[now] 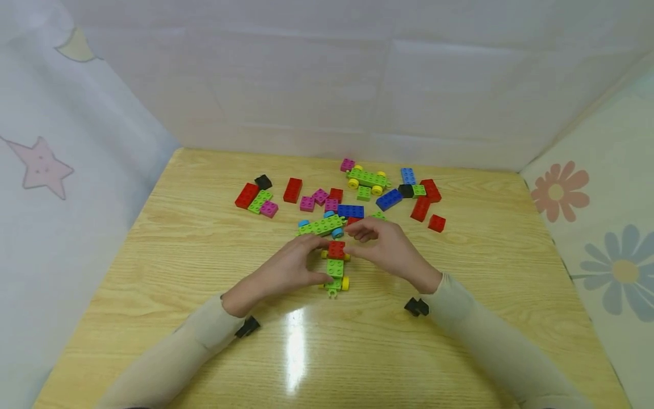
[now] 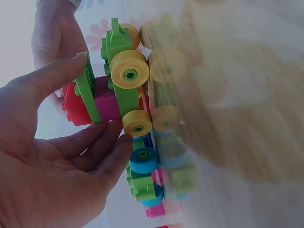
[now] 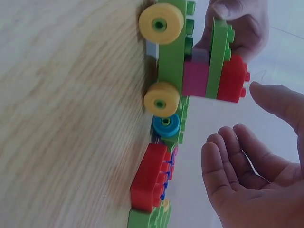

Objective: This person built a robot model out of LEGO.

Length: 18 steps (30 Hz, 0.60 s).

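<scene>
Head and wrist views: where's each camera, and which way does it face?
Head: on the head, facing forward and down at the table; left hand, right hand and sleeves show.
Left wrist: on that wrist, facing the yellow-wheeled car; both hands show.
Right wrist: likewise, facing the car's opposite side; both hands show.
Wrist views share its red top brick.

Soft, even light is filling the head view, the pale wall (image 1: 286, 85) is glowing gently, and a white streak of glare is shining on the table (image 1: 204, 255). Small bricks (image 1: 390, 200) are losing fine detail. In the left wrist view, the glossy tabletop is mirroring the toy car (image 2: 108, 105) and smearing into blur, while the left hand (image 2: 52, 180) is looking dim against a washed-out corner. The right wrist view is appearing slightly hazy.
</scene>
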Tool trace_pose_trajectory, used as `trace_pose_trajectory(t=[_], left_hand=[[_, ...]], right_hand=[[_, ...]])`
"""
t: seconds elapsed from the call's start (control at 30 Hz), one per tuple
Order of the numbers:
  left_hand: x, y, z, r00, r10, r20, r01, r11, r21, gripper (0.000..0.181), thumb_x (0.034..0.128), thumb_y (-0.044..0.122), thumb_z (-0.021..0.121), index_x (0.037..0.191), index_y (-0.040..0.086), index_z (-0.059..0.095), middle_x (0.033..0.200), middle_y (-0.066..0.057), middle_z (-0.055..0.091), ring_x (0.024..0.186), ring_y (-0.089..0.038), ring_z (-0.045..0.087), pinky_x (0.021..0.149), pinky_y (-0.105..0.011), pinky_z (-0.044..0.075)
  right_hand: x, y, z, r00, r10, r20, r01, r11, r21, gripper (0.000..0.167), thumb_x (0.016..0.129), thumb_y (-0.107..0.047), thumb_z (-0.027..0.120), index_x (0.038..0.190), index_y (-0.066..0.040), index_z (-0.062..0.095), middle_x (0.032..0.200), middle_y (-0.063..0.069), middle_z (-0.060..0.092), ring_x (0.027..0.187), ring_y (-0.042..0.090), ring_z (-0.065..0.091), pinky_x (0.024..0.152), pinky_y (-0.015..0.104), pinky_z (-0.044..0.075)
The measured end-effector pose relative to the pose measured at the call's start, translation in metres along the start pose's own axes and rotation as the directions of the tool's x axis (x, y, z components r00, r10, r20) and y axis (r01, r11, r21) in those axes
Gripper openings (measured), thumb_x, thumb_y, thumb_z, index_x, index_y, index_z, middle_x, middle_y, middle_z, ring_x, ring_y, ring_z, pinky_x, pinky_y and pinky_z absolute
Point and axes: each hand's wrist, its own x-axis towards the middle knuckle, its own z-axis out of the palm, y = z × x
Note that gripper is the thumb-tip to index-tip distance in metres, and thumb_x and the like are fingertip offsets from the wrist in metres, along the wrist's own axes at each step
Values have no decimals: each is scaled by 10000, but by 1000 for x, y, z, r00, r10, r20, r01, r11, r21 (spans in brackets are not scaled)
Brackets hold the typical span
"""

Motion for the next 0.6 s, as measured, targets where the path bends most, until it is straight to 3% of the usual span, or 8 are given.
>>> trace_pose_trajectory(t=[0.27,0.6], left_hand=[[-15,-6,-7,1000,-13,-9,14,1000,27,809,918,410,941,1579,81,609,1589,-125,642,1486,-367,597,1249,-597,505],[-34,-18,-17,997,-69,-34,70,997,20,800,917,402,941,1573,81,616,1598,-125,632,1446,-378,625,1218,-615,525]], right_hand=[[17,8,-4,1000,5,4,-5,1000,17,441,1030,-314,841,1415,-119,749,1371,80,788,1209,254,747,1091,525,620],[42,10,2,1000,-2,14,2,1000,-32,430,1016,-272,859,1417,-159,756,1386,25,770,1278,271,725,1130,526,603]])
